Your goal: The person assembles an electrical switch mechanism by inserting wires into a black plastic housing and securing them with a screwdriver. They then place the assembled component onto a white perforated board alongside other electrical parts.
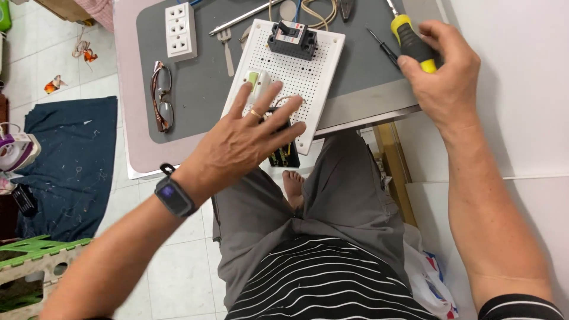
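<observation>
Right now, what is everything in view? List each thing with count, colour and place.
perforated board: 1, white, on the grey mat at the table edge
circuit breaker: 1, black, far end of board
switch: 1, white-green, on board by left fingers
screwdriver: 1, yellow-black, in right hand
small screwdriver: 1, black, on mat
socket strip: 1, white, mat's left
glasses: 1, brown, mat's left
cloth: 1, dark blue, floor
left hand: 1, flat on board, with ring and watch
right hand: 1, gripping screwdriver

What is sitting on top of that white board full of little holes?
On the white perforated board sit a black breaker switch and a white switch. The left hand lies flat across its near end, hiding what lies beneath the palm.
</observation>
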